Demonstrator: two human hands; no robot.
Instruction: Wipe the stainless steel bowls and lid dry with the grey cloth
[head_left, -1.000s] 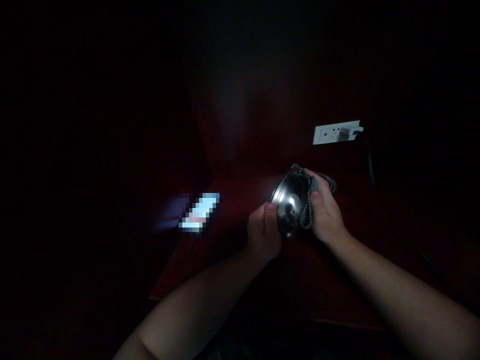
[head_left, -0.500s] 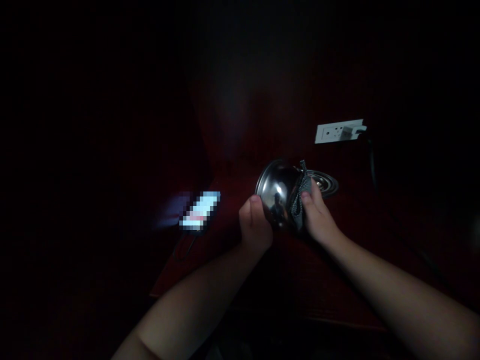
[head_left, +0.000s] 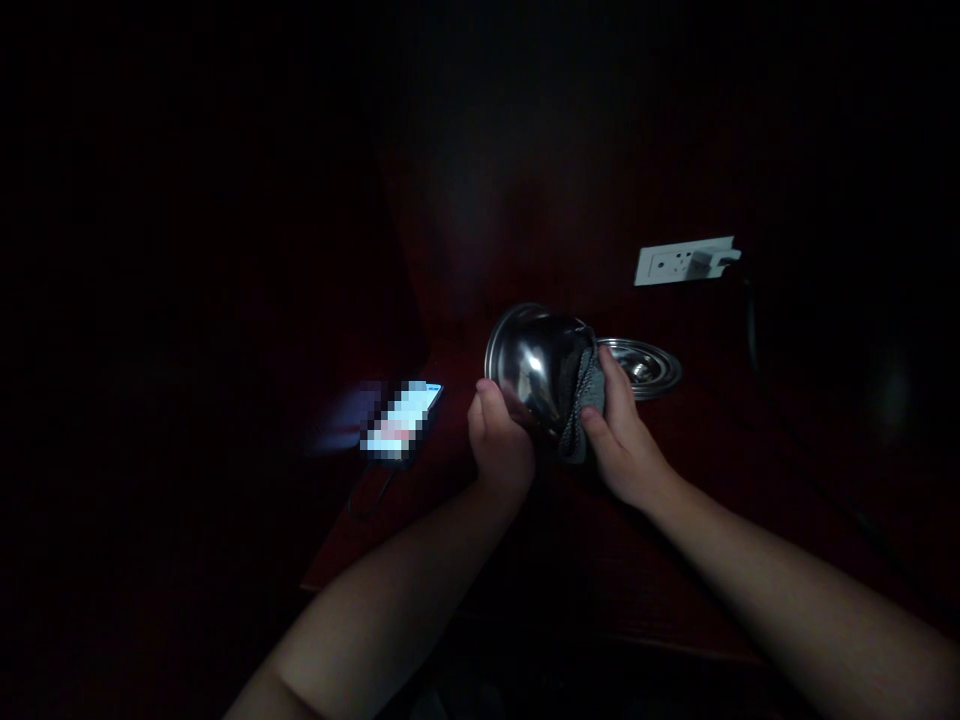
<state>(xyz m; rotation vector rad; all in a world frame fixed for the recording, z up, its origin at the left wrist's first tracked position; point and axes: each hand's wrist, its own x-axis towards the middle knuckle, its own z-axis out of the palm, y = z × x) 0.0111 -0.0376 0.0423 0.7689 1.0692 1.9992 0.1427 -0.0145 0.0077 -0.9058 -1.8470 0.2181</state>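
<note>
Two bare hands share a rounded, shiny silver metal bowl (head_left: 529,370) in the head view, tilted on its side above a dark red, glossy table (head_left: 420,540), with its wide, ridged rim toward the left. The left hand (head_left: 504,450) pinches the bowl near the lower part of that rim, its thumb against the metal and its other fingers curled; how far they reach inside is hidden. The right hand (head_left: 630,445) is bent around a folded grey cloth with a dark, speckled edge (head_left: 593,388), pinching it and pressing it to the bowl's base end.

Beside the right hand, a round silver metal dish with ringed edges (head_left: 656,373) lies on the table, partly hidden by the fingers. A lit phone (head_left: 401,425) rests well apart to the left, a thin dark cable loop (head_left: 364,517) near it. Beyond the dish, a white wall socket plate (head_left: 656,267) bears a pale plug (head_left: 701,262).

For good handling, the rim grip probably needs to be firm enough to stop the smooth metal turning under the cloth's push. The cloth works best spread flat between fingertips and curve, with even pressure and small turns of the bowl. In such dim light, tilting the surface toward the glow would likely help show smudges.
</note>
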